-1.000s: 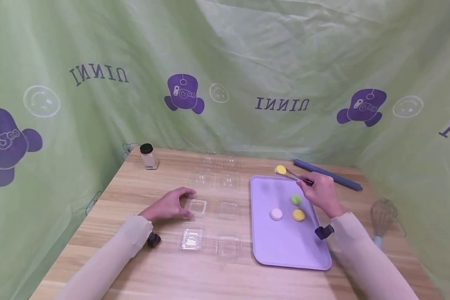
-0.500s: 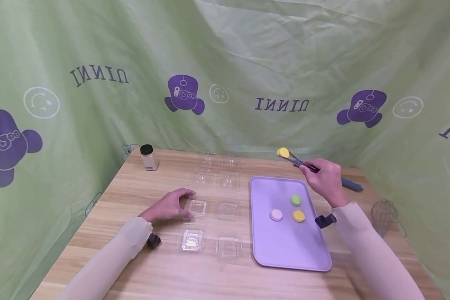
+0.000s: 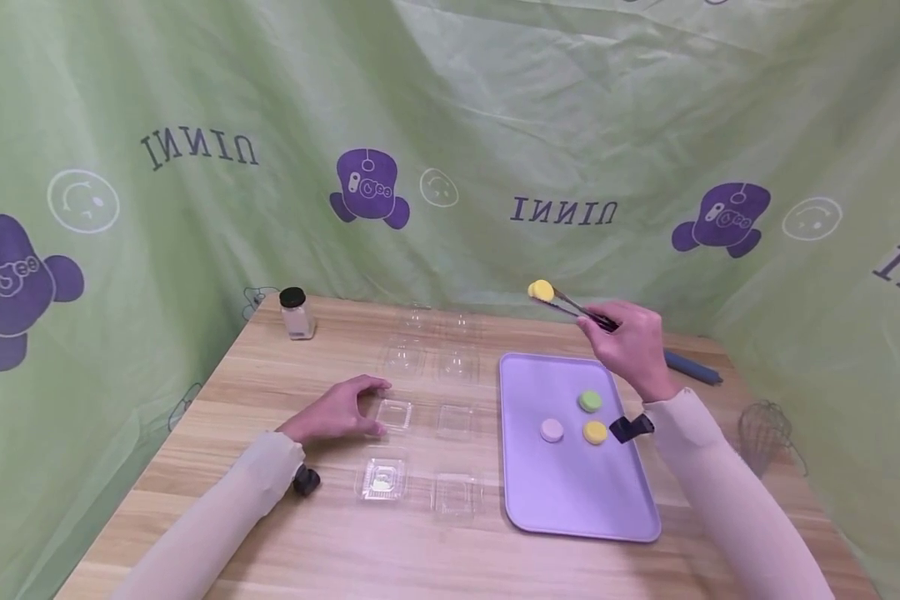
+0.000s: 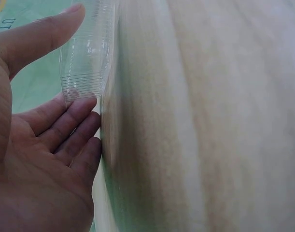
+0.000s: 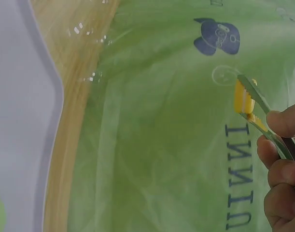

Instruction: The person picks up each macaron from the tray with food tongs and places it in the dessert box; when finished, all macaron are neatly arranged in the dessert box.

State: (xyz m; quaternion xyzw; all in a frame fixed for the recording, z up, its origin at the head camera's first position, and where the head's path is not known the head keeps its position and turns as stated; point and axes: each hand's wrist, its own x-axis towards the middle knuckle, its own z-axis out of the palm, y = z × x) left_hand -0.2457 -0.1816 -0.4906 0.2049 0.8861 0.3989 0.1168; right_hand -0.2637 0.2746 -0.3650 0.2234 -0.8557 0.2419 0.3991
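My right hand (image 3: pixel 630 343) grips black-handled tongs (image 3: pixel 596 317), raised above the far edge of the lilac tray (image 3: pixel 570 500). A yellow macaron (image 3: pixel 542 290) is pinched at their tips; the right wrist view shows the macaron (image 5: pixel 244 96) between the serrated ends. My left hand (image 3: pixel 335 410) rests on its side on the table, thumb and fingers spread either side of a clear plastic box (image 3: pixel 395 414). In the left wrist view, fairly straight fingertips touch a corner of that box (image 4: pixel 84 72). Pink (image 3: pixel 552 430), green (image 3: pixel 590 401) and yellow-orange (image 3: pixel 596 432) macarons lie on the tray.
More clear boxes stand in two columns, including a front left box (image 3: pixel 382 477) and front right box (image 3: pixel 456 494). A black-capped jar (image 3: pixel 297 314) is at the back left. A blue rod (image 3: pixel 692 367) and a whisk (image 3: pixel 765 429) lie at the right.
My right hand has lifted the tongs and yellow macaron up from the tray's far edge, first slightly right, then left. My left hand stays by the same box.
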